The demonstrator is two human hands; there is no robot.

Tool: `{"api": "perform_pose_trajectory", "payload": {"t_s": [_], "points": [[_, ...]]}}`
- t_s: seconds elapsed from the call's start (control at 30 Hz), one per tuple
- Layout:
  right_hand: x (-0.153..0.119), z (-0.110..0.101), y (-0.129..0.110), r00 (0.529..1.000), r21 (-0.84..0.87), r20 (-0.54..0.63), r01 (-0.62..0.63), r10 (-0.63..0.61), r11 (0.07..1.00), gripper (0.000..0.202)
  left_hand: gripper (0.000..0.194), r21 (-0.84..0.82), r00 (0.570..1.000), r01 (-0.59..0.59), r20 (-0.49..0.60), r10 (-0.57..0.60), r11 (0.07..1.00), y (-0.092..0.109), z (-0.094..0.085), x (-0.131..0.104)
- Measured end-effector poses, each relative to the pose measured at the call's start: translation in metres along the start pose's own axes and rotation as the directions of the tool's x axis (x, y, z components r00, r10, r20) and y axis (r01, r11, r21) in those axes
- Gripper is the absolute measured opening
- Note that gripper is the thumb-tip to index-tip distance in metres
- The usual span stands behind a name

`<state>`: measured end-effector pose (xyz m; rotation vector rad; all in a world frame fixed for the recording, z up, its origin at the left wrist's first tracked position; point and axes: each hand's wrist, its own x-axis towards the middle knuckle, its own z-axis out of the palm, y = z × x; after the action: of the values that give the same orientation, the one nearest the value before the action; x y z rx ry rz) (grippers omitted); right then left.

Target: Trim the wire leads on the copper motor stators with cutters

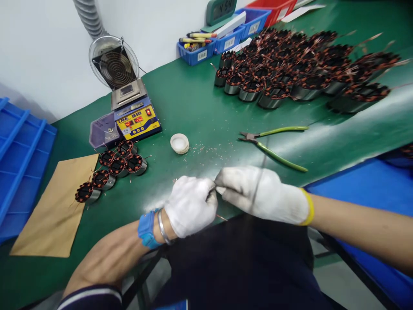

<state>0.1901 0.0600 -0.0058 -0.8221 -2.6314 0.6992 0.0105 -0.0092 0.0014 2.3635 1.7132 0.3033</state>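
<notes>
My left hand (192,207), in a white glove, is closed low over the front edge of the bench. Thin copper wire ends (222,218) stick out beside it, but the body of what it grips is hidden under the glove. My right hand (263,193), gloved too with grey-stained fingers, pinches thumb and fingertips together against the left fingertips. Whatever lies in that pinch is too small to make out. Beyond the right hand lie green-handled cutters (274,146), jaws to the left. A small white round dish (180,143) stands past the left hand, with copper clippings (206,150) scattered beside it.
Several copper-wound stators (118,165) stand at left near brown cardboard (54,206). Many more stators (290,69) fill the back right. A solder pot (135,112) with lit displays sits under an extractor hood (114,64). Blue bins (196,54) line the wall.
</notes>
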Motion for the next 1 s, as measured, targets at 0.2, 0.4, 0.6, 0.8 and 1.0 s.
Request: {"api": "perform_pose_trajectory", "payload": {"t_s": [0.2,0.4,0.6,0.8,1.0], "points": [[-0.008,0.001,-0.001,0.873,0.497,0.323,-0.485,0.365,0.72,0.026,0.016,-0.029,0.998,0.069,0.001,-0.069,0.997,0.0,0.003,0.002],[-0.03,0.003,-0.011,0.85,0.297,0.258,-0.522,0.459,0.8,0.038,0.028,-0.108,0.94,0.054,-0.33,-0.087,0.993,-0.01,-0.022,0.003],[-0.025,0.021,-0.03,0.865,0.314,0.134,-0.5,0.484,0.807,0.019,0.021,-0.09,0.968,-0.199,0.138,0.21,0.976,-0.009,-0.04,-0.002],[-0.02,0.026,-0.023,0.856,0.624,0.073,-0.44,0.512,0.646,0.021,0.014,-0.063,0.995,-0.071,0.067,0.075,0.995,-0.006,-0.017,0.004],[-0.019,0.027,-0.023,0.813,0.712,0.078,-0.45,0.577,0.538,0.018,0.018,-0.168,0.999,-0.047,-0.018,0.044,0.985,-0.007,-0.011,0.005]]}}
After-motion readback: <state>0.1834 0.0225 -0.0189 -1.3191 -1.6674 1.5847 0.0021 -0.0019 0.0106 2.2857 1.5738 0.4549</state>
